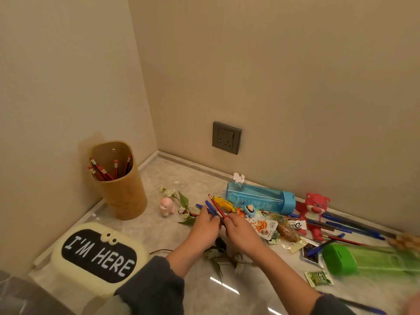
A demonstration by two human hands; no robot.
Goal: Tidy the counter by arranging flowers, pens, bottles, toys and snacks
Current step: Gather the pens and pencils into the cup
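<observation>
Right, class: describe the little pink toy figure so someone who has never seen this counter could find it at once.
Find the tall tan pencil holder standing in the corner of the counter. Just right of it, beside a white flower sprig, stands the pink toy figure. It is small, pale and upright, unlike the larger deep red bear farther right by the wall.

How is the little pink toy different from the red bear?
The pink toy is small and pale; the red bear is bigger and bright red. The pink toy stands upright beside a flower sprig; the red bear sprawls among pens. Both are toys on the counter.
</observation>
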